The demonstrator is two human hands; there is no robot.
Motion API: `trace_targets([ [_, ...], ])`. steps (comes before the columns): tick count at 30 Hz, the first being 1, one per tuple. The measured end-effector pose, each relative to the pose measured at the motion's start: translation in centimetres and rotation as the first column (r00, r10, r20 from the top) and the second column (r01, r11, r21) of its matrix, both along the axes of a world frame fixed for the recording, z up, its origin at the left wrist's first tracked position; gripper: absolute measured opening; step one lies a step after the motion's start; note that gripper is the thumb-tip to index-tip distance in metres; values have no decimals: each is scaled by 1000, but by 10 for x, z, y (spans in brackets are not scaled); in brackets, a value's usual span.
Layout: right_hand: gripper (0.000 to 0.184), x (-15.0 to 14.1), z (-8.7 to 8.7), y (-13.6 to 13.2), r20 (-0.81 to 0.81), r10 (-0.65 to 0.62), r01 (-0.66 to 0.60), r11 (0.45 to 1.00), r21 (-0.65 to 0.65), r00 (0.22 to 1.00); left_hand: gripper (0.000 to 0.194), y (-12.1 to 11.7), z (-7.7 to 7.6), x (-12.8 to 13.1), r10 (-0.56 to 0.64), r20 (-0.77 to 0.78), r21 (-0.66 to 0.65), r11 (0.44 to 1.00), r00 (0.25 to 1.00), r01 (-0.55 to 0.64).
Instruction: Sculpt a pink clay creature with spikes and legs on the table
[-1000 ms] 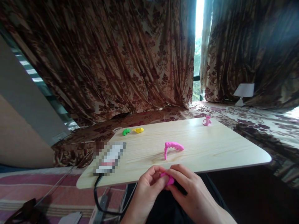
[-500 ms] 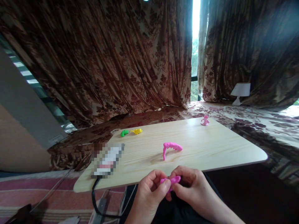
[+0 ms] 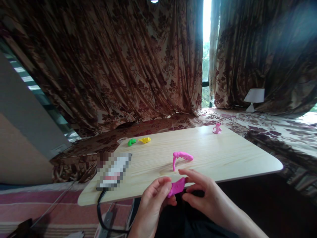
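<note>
A flattened piece of pink modelling clay (image 3: 177,187) is pinched between the thumb and fingers of my left hand (image 3: 155,200), at the table's near edge. Just right of it, my right hand (image 3: 205,191) has its thumb and fingers spread apart; its fingertips are close to the clay's right end. Beyond the hands, a curved pink clay shape (image 3: 183,155) stands on the wooden table (image 3: 153,158), one thin leg reaching down on its left side.
Green (image 3: 132,142) and yellow (image 3: 145,140) clay pieces lie at the table's far left. A small pink figure (image 3: 217,128) stands at the far right corner. On the left lies a blurred-out flat device (image 3: 114,172) with a black cable (image 3: 99,211). A white lamp (image 3: 254,96) stands behind.
My right hand has let go of the pink clay and its fingers have opened. The clay now shows a broad flat face, still in my left hand, which has shifted slightly left.
</note>
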State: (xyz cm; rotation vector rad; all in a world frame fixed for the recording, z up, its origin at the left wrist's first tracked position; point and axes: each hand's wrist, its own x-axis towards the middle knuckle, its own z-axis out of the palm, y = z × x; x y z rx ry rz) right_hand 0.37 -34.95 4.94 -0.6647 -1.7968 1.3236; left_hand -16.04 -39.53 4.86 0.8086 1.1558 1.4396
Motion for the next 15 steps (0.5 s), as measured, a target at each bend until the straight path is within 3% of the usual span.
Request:
trace_targets([
  [3, 31, -2, 8, -4, 95, -40, 11, 958, 287, 995, 30, 1, -1, 5, -78, 15, 15, 997, 997, 77],
  [5, 18, -2, 11, -5, 167, -72, 3, 925, 381, 983, 31, 1, -3, 7, -88, -18, 25, 996, 996, 88],
  [12, 15, -5, -2, -1, 345, -186, -7, 873, 488, 920, 32, 7, -19, -4, -193, -205, 19, 979, 959, 201],
  [15, 16, -8, -8, 2, 335, -210, 20, 871, 490, 919, 26, 5, -19, -5, -161, -346, 16, 984, 924, 178],
])
